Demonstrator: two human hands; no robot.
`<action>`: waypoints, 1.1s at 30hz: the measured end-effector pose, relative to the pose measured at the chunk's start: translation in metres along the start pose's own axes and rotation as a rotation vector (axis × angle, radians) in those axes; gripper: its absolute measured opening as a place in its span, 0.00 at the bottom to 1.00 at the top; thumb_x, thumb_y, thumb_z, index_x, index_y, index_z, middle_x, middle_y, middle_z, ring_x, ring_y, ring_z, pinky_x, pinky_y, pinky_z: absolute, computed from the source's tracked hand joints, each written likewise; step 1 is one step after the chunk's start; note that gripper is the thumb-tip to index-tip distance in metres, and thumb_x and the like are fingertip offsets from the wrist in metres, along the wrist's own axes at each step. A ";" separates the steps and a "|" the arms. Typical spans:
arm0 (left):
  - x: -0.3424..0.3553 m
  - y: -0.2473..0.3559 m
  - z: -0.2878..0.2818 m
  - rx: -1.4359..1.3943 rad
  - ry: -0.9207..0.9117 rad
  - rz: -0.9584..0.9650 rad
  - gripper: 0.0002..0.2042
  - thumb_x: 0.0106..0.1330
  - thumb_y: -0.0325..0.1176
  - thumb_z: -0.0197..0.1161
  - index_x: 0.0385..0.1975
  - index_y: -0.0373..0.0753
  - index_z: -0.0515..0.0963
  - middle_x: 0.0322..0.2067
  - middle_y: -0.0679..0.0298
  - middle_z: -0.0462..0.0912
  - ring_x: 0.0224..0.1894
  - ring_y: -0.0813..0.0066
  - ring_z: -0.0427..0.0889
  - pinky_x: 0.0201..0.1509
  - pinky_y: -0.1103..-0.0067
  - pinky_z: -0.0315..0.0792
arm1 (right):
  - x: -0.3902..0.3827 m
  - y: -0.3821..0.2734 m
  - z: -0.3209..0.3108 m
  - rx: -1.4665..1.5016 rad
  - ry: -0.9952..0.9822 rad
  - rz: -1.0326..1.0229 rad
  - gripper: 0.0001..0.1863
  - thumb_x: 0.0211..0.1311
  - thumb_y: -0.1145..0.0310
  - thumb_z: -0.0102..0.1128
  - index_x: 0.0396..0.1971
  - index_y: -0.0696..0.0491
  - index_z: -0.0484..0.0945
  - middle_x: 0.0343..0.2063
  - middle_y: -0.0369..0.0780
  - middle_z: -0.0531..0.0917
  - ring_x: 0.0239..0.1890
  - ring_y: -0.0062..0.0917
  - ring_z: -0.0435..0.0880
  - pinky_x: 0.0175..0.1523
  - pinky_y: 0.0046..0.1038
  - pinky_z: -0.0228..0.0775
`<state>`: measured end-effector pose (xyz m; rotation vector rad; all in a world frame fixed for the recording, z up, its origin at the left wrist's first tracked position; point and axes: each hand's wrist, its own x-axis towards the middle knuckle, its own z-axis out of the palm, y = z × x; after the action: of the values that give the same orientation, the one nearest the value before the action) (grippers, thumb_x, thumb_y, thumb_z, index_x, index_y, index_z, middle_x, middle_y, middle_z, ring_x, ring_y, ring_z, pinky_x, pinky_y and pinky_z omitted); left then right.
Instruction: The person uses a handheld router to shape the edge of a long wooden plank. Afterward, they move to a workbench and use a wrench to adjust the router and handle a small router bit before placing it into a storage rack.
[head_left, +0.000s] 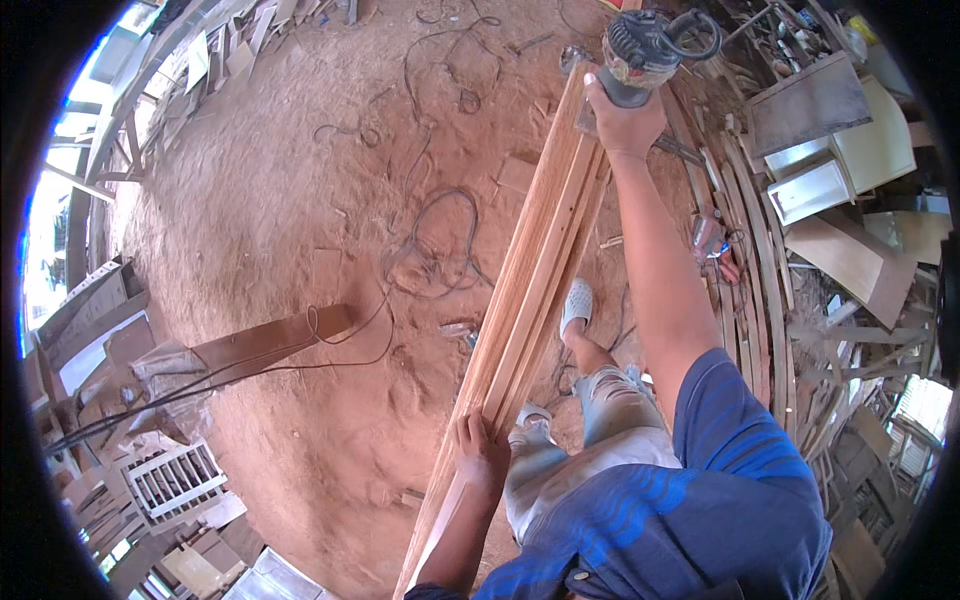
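Observation:
A long piece of pale wood (pixel 540 250) with grooved edges runs slantwise from the lower left to the top middle, in front of my body. At its far end my right hand (pixel 630 122) is closed on a dark handheld power tool (pixel 640 55) with a rounded, ribbed housing and a loop at its side. The tool's flat base seems to meet the wood; its exact kind is unclear. My left hand (pixel 478 450) wraps its fingers over the near part of the wood. What supports the wood is hidden.
Loose cables (pixel 440 245) coil over the sandy floor (pixel 260 190). A brown board (pixel 280 335) lies to the left. Long timber strips (pixel 745 260) run along the right, beside stacked panels (pixel 810 105). A white slatted frame (pixel 175 485) stands at lower left. My feet are close under the wood.

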<state>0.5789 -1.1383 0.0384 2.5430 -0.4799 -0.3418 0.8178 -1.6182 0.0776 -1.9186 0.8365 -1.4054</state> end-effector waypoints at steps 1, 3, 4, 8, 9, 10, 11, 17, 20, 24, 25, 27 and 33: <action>-0.002 0.000 0.000 -0.009 -0.013 -0.029 0.24 0.57 0.26 0.67 0.56 0.34 0.74 0.44 0.50 0.79 0.48 0.45 0.78 0.55 0.57 0.75 | -0.013 -0.006 -0.005 -0.001 0.000 -0.001 0.35 0.41 0.47 0.83 0.45 0.56 0.83 0.40 0.44 0.90 0.42 0.37 0.91 0.50 0.37 0.82; 0.001 0.004 -0.001 -0.032 -0.029 -0.043 0.24 0.59 0.28 0.66 0.57 0.34 0.74 0.45 0.49 0.78 0.50 0.44 0.77 0.58 0.56 0.74 | -0.039 -0.012 -0.016 -0.019 0.022 -0.028 0.26 0.44 0.56 0.85 0.40 0.55 0.85 0.36 0.40 0.90 0.39 0.31 0.91 0.48 0.33 0.80; 0.002 0.004 -0.003 -0.033 -0.029 -0.046 0.24 0.59 0.28 0.66 0.57 0.34 0.74 0.45 0.49 0.78 0.50 0.44 0.77 0.58 0.56 0.74 | -0.054 -0.021 -0.020 -0.018 0.019 -0.028 0.26 0.44 0.56 0.85 0.40 0.55 0.85 0.36 0.40 0.90 0.39 0.31 0.91 0.48 0.33 0.80; 0.005 0.009 -0.008 0.028 0.020 0.040 0.23 0.59 0.28 0.67 0.56 0.33 0.74 0.45 0.49 0.77 0.51 0.45 0.77 0.57 0.58 0.74 | -0.109 -0.055 -0.046 0.005 0.016 -0.027 0.24 0.45 0.60 0.85 0.40 0.56 0.85 0.35 0.40 0.90 0.37 0.29 0.90 0.47 0.32 0.81; 0.005 0.009 -0.009 -0.001 0.007 0.031 0.22 0.60 0.28 0.67 0.56 0.33 0.73 0.46 0.49 0.77 0.52 0.44 0.77 0.57 0.57 0.74 | -0.121 -0.061 -0.051 0.038 0.003 -0.022 0.24 0.46 0.60 0.84 0.40 0.56 0.85 0.35 0.39 0.90 0.37 0.29 0.90 0.47 0.32 0.81; 0.006 0.009 -0.010 -0.029 -0.004 0.021 0.21 0.62 0.28 0.66 0.55 0.33 0.73 0.47 0.48 0.77 0.53 0.43 0.77 0.58 0.55 0.74 | -0.132 -0.069 -0.055 0.074 -0.012 -0.019 0.23 0.46 0.60 0.84 0.39 0.56 0.85 0.35 0.39 0.90 0.37 0.28 0.90 0.47 0.32 0.80; 0.007 0.012 -0.010 -0.008 0.063 0.049 0.21 0.60 0.28 0.67 0.53 0.33 0.74 0.43 0.50 0.77 0.49 0.47 0.77 0.53 0.57 0.75 | -0.145 -0.079 -0.060 0.053 -0.008 -0.033 0.22 0.47 0.62 0.84 0.39 0.56 0.85 0.35 0.38 0.90 0.37 0.27 0.90 0.47 0.31 0.81; 0.007 0.007 -0.002 -0.008 0.105 0.087 0.19 0.59 0.28 0.67 0.50 0.33 0.74 0.44 0.49 0.77 0.50 0.46 0.77 0.53 0.58 0.75 | -0.214 -0.109 -0.086 0.020 -0.071 -0.034 0.20 0.48 0.65 0.82 0.40 0.55 0.86 0.35 0.38 0.91 0.37 0.25 0.90 0.46 0.29 0.81; 0.006 0.012 -0.006 0.033 0.089 0.055 0.19 0.60 0.28 0.67 0.51 0.33 0.74 0.44 0.48 0.76 0.51 0.44 0.76 0.54 0.57 0.75 | -0.241 -0.113 -0.102 -0.066 -0.110 -0.127 0.21 0.48 0.64 0.82 0.41 0.55 0.87 0.36 0.37 0.92 0.37 0.24 0.91 0.46 0.30 0.82; 0.005 0.008 -0.001 0.018 0.074 0.071 0.22 0.57 0.29 0.71 0.50 0.31 0.73 0.47 0.46 0.75 0.54 0.42 0.75 0.57 0.56 0.73 | -0.282 -0.135 -0.128 -0.197 -0.138 -0.181 0.28 0.45 0.59 0.81 0.47 0.54 0.83 0.37 0.39 0.90 0.36 0.30 0.91 0.43 0.31 0.83; 0.006 0.009 0.000 0.018 0.059 0.092 0.20 0.59 0.29 0.68 0.51 0.32 0.73 0.46 0.46 0.76 0.53 0.41 0.75 0.57 0.55 0.73 | -0.290 -0.141 -0.136 -0.144 -0.122 -0.137 0.28 0.45 0.59 0.81 0.47 0.54 0.83 0.37 0.40 0.89 0.36 0.32 0.90 0.43 0.31 0.83; 0.004 -0.011 0.015 0.032 0.054 0.103 0.19 0.61 0.28 0.66 0.51 0.33 0.73 0.46 0.46 0.76 0.52 0.41 0.76 0.57 0.55 0.73 | -0.315 -0.158 -0.145 -0.012 -0.111 -0.043 0.28 0.46 0.61 0.81 0.48 0.56 0.82 0.37 0.43 0.89 0.36 0.35 0.90 0.43 0.32 0.82; -0.004 -0.042 0.049 -0.058 -0.001 0.037 0.11 0.66 0.26 0.60 0.46 0.34 0.72 0.45 0.49 0.77 0.51 0.43 0.77 0.52 0.57 0.75 | -0.353 -0.136 -0.144 0.309 -0.122 0.348 0.23 0.52 0.66 0.77 0.48 0.57 0.81 0.37 0.45 0.89 0.37 0.38 0.90 0.45 0.33 0.81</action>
<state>0.5699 -1.1253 -0.0243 2.4753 -0.5093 -0.3387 0.6134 -1.2742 0.0158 -1.5229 0.7973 -1.1219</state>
